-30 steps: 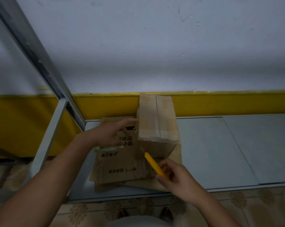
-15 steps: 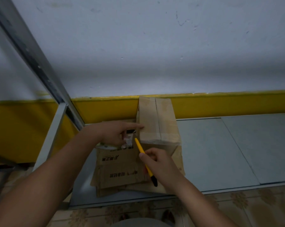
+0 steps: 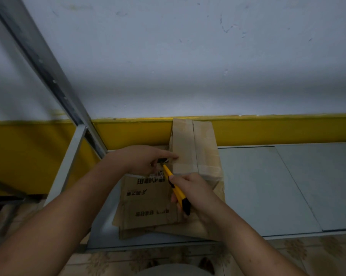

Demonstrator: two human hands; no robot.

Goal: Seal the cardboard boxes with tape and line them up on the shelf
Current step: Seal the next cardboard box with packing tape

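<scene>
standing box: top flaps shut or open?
Shut. The box has both top flaps lying flat, meeting at a centre seam, with tape across its near edge.

The upright cardboard box (image 3: 195, 148) is plain tan, crossed near its front edge by a paler, glossy band of tape (image 3: 198, 168). Left of the box, the flattened cardboard (image 3: 148, 204) is brown with black printed characters. Beside the box, the utility knife (image 3: 177, 191) is yellow with a black end. Behind the box the wall (image 3: 188, 66) is pale grey-white above a yellow stripe (image 3: 277, 129). The shelf (image 3: 267, 186) under the box is pale grey-blue; the floor (image 3: 307, 253) below is beige with a brown floral pattern.
</scene>
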